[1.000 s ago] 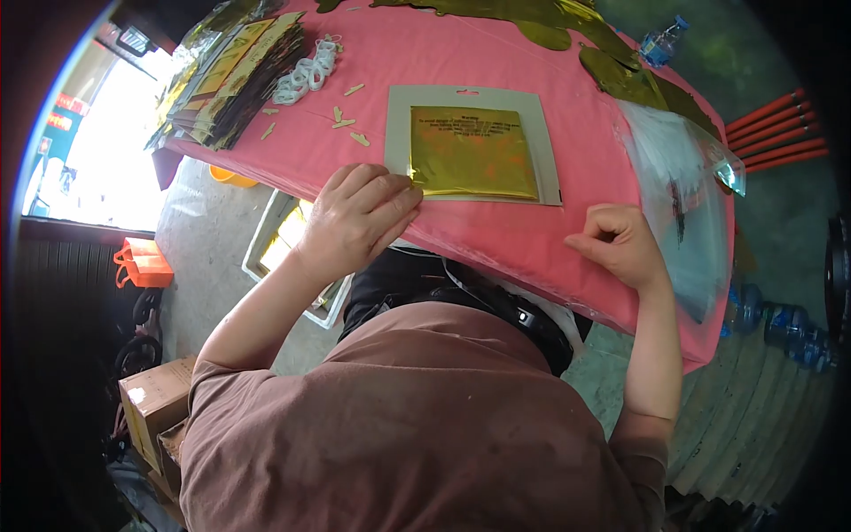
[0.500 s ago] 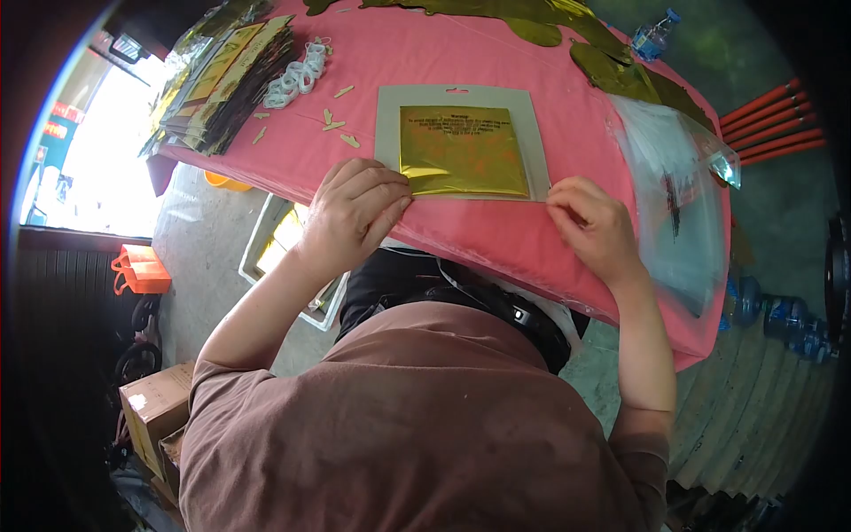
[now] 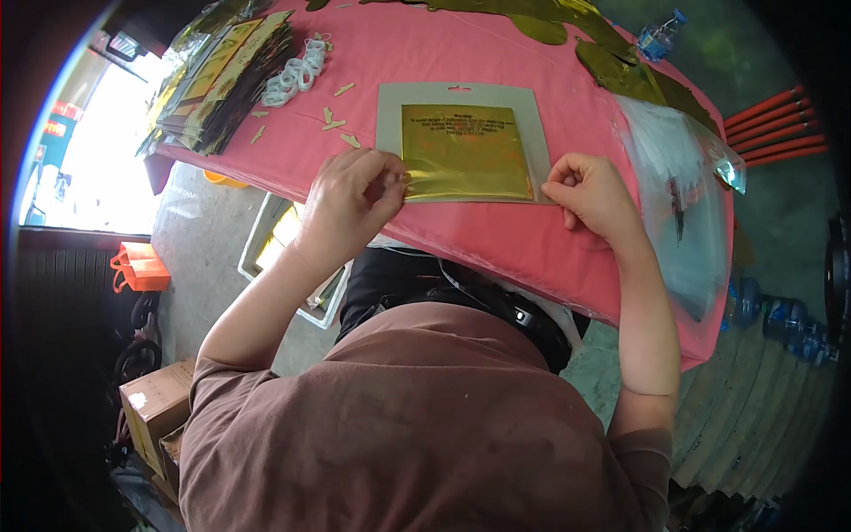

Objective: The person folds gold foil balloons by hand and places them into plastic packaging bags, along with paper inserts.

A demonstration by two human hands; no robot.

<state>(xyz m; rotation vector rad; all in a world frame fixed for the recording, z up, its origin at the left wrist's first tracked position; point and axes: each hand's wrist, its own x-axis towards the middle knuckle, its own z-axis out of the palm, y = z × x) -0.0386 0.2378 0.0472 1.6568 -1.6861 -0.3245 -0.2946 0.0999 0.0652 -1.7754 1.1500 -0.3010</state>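
Note:
A flat gold foil packet (image 3: 465,160) with dark printed warning text lies against a larger grey-beige backing card (image 3: 459,95), which has a hanging slot along its far edge. My left hand (image 3: 350,195) pinches the near left corner, thumb and fingertips meeting at the packet's edge. At the opposite near corner, my right hand (image 3: 596,197) has its thumb and index finger closed on the card's edge, the other fingers curled. The card rests on the pink tablecloth (image 3: 355,44), close to the table's near edge.
Stacked printed packages (image 3: 222,80) fill the table's left end, beside white ties (image 3: 297,75) and small beige pieces (image 3: 330,122). Clear plastic bags (image 3: 674,213) lie at right. Gold foil sheets (image 3: 612,62) and a water bottle (image 3: 660,35) are at the far edge.
My left hand's fingers have lifted and curled more at the corner. My right hand has turned slightly and its fingers have shifted up along the card's right corner.

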